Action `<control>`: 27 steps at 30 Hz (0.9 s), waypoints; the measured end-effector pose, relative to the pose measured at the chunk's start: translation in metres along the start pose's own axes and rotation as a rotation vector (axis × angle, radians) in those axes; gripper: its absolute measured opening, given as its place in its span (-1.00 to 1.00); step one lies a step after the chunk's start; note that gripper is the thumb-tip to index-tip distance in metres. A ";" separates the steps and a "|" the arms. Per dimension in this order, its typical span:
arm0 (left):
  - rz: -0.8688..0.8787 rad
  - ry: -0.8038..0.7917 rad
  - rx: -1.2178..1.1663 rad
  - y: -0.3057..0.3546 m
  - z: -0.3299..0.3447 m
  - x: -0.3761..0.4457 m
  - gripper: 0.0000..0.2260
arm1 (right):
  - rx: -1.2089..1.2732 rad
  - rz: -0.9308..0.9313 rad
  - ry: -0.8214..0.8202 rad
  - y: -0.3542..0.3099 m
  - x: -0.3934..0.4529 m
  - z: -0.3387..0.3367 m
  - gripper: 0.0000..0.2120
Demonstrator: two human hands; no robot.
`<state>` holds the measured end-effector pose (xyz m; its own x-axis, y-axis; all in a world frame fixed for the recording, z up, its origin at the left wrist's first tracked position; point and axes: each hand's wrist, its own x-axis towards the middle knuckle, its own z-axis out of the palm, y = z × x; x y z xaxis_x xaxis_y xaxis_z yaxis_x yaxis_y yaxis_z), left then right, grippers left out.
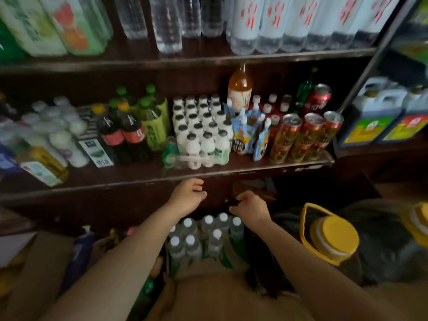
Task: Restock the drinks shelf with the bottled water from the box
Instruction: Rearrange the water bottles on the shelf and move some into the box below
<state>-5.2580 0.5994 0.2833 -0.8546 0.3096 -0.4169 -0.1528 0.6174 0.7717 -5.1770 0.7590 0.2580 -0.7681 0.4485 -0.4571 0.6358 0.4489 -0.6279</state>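
Several water bottles with white caps [208, 237] stand packed in an open cardboard box [208, 266] low in the middle of the head view. Both my hands hover just above and beyond the bottles, in front of the dark shelf edge [139, 181]. My left hand [188, 195] has loosely curled fingers and holds nothing. My right hand [249, 203] also hangs with fingers bent, and nothing shows in it. More clear water bottles [166, 24] stand on the top shelf.
The middle shelf carries cola bottles [125, 133], small white bottles [203, 126], pouches and red cans [303, 135]. A yellow-capped jug [331, 235] stands right of the box. Oil jugs [379, 112] fill the right rack. Cardboard and bags lie at lower left.
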 end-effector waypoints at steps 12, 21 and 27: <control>0.029 -0.105 0.052 -0.156 0.126 0.087 -0.53 | 0.036 0.113 -0.045 0.174 0.071 0.133 -0.58; 0.466 -0.297 0.648 -0.145 0.179 0.165 -0.18 | 0.368 0.153 0.110 0.244 0.162 0.210 0.02; 0.586 -0.366 1.052 -0.150 0.220 0.198 -0.20 | 0.522 0.101 0.174 0.278 0.204 0.241 -0.08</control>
<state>-5.2947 0.7272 -0.0207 -0.4467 0.8099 -0.3803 0.8151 0.5436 0.2003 -5.1756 0.7890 -0.1622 -0.6532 0.6105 -0.4478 0.5494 -0.0248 -0.8352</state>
